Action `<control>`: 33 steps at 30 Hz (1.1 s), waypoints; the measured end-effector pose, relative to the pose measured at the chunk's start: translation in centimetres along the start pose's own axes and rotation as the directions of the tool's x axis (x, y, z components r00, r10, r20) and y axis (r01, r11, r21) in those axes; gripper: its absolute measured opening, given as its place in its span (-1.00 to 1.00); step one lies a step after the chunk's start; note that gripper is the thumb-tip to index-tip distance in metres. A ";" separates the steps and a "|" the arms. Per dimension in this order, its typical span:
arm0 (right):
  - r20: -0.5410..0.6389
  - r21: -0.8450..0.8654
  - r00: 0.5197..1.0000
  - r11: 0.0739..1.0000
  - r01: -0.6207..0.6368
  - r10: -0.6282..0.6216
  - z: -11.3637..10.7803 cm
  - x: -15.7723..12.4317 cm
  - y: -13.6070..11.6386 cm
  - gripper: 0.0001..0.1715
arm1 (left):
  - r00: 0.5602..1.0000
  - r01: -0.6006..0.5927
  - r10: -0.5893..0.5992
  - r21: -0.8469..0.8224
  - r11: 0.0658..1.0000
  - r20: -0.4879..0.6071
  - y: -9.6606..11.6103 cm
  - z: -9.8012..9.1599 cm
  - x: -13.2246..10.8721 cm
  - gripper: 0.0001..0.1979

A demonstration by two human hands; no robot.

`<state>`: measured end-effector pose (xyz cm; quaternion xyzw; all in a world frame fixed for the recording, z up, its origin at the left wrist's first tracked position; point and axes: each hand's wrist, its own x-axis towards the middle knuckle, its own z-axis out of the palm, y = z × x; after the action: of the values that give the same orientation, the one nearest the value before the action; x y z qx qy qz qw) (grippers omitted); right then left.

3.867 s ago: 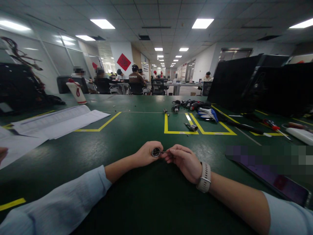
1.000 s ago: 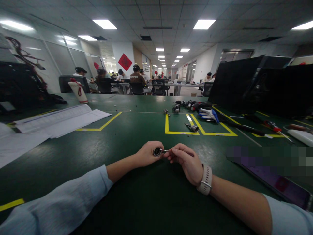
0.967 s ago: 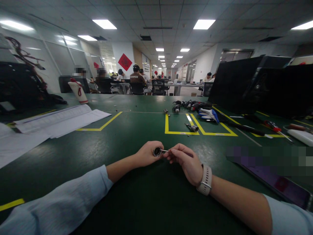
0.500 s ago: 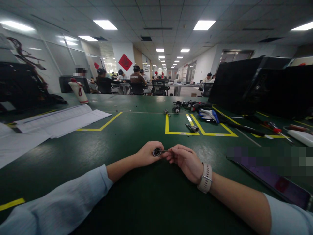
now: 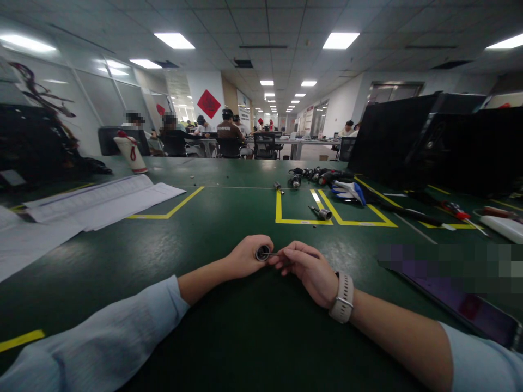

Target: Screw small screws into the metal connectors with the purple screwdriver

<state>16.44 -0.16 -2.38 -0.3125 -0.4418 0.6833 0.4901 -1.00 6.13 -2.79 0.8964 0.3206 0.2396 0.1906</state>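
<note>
My left hand (image 5: 244,257) is closed around a round metal connector shell (image 5: 262,252), its open end facing me. Dark inner parts show inside the rim, too small to make out. My right hand (image 5: 314,272) pinches a thin metal rod-like tool (image 5: 273,254). The tool's tip reaches the connector's open end; whether it touches the inside I cannot tell. Both hands are above the green table (image 5: 229,337). Beyond them, another metal connector with a thin end (image 5: 323,213) lies inside a yellow-taped square.
At the back are a small metal connector (image 5: 278,187), a cluster of cabled connectors (image 5: 302,177) and a blue-white glove (image 5: 349,193). Papers (image 5: 106,201) and a white cup (image 5: 131,153) lie left. Right are a screwdriver (image 5: 461,215), a phone (image 5: 461,299) and black cases (image 5: 408,136).
The right hand and its tool have shifted slightly left, with the tip now at the connector's opening. The left hand has barely moved.
</note>
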 end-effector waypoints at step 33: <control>-0.030 0.011 1.000 1.000 0.003 -0.003 -0.2 0.3 -0.2 -0.86 | 0.998 -0.045 0.039 -0.121 0.992 -0.050 -0.1 0.1 0.1 -0.80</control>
<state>16.58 0.21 -2.32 -0.3193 -0.4311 0.6803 0.4994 -0.92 6.19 -2.87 0.8837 0.2910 0.2837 0.2323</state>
